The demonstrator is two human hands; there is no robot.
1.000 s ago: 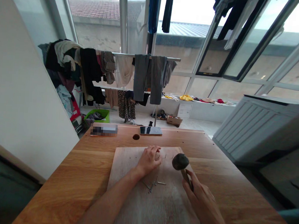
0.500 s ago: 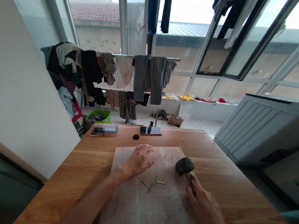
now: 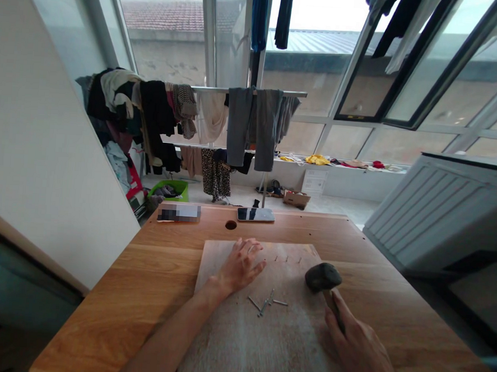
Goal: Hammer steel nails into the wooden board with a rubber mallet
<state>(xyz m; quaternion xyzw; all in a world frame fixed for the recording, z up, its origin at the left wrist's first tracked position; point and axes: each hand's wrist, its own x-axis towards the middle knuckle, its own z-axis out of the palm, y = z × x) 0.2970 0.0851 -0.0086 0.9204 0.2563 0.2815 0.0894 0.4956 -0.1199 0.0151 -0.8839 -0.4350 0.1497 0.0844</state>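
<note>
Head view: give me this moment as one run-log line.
left hand: open, over board | right hand: grip on mallet | loose nails: on board | standing nails: row near board's far edge

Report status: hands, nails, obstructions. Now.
Right hand gripping black-headed mallet. Left hand open over wooden board. Standing nails near board's far edge. Loose nails lying between hands.

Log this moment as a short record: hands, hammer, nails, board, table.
left hand: open, at the far part of the board; contact unclear
right hand: grips the hammer by its handle
hammer: dark head, by the board's right edge
standing nails: at least three, in a row
loose nails: small cluster, mid-board
table: wooden, under the board
</note>
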